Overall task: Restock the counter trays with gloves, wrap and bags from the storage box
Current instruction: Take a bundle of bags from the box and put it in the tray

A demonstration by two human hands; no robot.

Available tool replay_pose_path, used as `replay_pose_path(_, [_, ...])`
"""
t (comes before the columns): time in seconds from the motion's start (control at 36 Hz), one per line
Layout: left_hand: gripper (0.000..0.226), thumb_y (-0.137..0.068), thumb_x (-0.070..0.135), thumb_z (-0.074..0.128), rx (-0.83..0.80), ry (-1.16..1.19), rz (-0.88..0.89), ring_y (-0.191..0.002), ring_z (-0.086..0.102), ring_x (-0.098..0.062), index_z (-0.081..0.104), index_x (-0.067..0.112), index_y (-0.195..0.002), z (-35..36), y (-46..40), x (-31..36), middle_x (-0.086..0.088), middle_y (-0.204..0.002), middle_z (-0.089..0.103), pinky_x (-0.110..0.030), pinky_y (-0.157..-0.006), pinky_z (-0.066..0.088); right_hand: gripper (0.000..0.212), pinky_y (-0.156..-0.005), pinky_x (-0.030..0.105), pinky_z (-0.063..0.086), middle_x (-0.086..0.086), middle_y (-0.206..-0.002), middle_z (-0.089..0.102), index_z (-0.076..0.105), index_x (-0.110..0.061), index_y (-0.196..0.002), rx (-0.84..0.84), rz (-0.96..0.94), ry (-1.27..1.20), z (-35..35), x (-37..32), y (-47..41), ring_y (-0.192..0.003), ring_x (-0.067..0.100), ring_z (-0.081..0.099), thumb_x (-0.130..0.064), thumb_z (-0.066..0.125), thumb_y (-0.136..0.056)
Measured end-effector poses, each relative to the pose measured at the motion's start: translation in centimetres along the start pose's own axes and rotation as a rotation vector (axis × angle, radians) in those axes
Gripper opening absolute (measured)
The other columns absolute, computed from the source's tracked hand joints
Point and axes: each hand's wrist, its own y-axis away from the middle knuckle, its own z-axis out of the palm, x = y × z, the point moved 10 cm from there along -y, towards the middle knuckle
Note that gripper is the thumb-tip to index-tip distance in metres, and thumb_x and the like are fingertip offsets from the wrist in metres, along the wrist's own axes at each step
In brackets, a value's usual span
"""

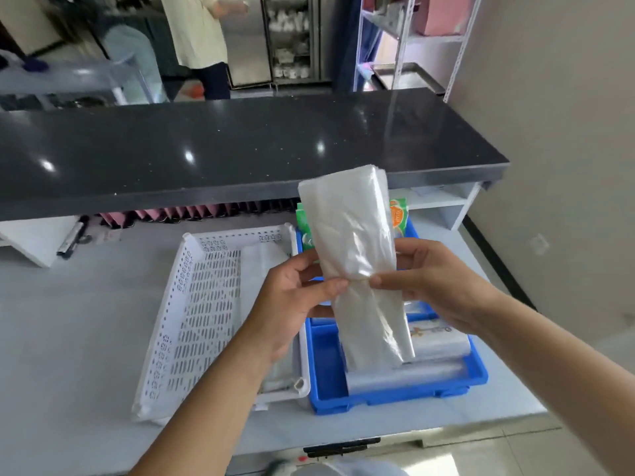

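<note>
Both hands, left hand (295, 290) and right hand (426, 283), pinch a bundle of clear bags (357, 255) above the blue tray (323, 369) near the counter's front edge; the slick plastic could slip and fan apart.

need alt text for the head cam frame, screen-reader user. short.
Two bare hands, left hand and right hand, pinch the middle of a folded stack of clear plastic bags, holding it up over a blue tray of packaged supplies. A white perforated tray sits just left of it on a pale worktop, below a dark counter.
</note>
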Motion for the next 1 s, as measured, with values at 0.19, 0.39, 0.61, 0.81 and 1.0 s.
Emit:
replay_pose_path(0.19, [0.042,-0.083,-0.001,0.072,0.015,0.027,0.012,-0.093,0.074,-0.024,0.068,0.016,-0.121,-0.8,-1.1,-0.6,-0.005,-0.109,0.075,-0.031,-0.067,0.06,0.023,-0.066,0.028,0.058,0.008,-0.093,0.078,0.079,-0.015,-0.089,0.101,-0.009,0.043,0.2,0.2,-1.6,-0.081,0.021,0.074,-0.011,0.082,-0.067])
replay_pose_path(0.39, [0.057,-0.081,0.014,0.079,0.211,-0.161,-0.013,-0.115,0.06,-0.008,0.058,0.038,-0.128,-5.4,-1.7,-4.5,0.006,-0.13,0.061,-0.02,-0.086,0.05,0.007,-0.077,0.046,0.055,0.018,-0.083,0.073,0.076,-0.007,-0.089,0.297,-0.122,0.524,-2.0,-0.2,-3.2,-0.076,0.018,0.061,-0.003,0.074,-0.083])
replay_pose_path(0.61, [0.084,-0.082,0.014,0.073,0.189,-0.427,-0.362,-0.134,0.047,-0.019,0.029,0.034,-0.151,-8.3,0.2,-13.7,0.004,-0.153,0.04,-0.037,-0.108,0.043,0.039,-0.084,0.036,0.049,0.008,-0.121,0.071,0.057,-0.041,-0.133,0.182,0.0,1.6,-3.2,4.0,-7.8,-0.105,0.033,0.067,-0.03,0.054,-0.096])
replay_pose_path(0.81, [0.087,-0.084,0.007,0.068,0.169,-0.523,-0.332,-0.101,0.061,-0.001,0.025,0.041,-0.152,-8.0,0.5,-14.4,0.01,-0.144,0.049,-0.019,-0.076,0.054,0.043,-0.067,0.033,0.042,-0.002,-0.11,0.073,0.062,-0.03,-0.124,0.083,-0.005,1.762,-2.0,9.8,-10.9,-0.099,0.028,0.068,-0.009,0.053,-0.087])
replay_pose_path(1.0, [0.085,-0.086,0.009,0.07,0.169,-0.526,-0.336,-0.107,0.061,-0.006,0.028,0.042,-0.151,-8.4,0.6,-14.8,0.017,-0.135,0.052,-0.017,-0.076,0.054,0.044,-0.085,0.037,0.05,0.007,-0.117,0.071,0.062,-0.034,-0.129,0.087,0.086,1.687,-2.2,12.0,-12.0,-0.106,0.03,0.066,-0.012,0.052,-0.092])
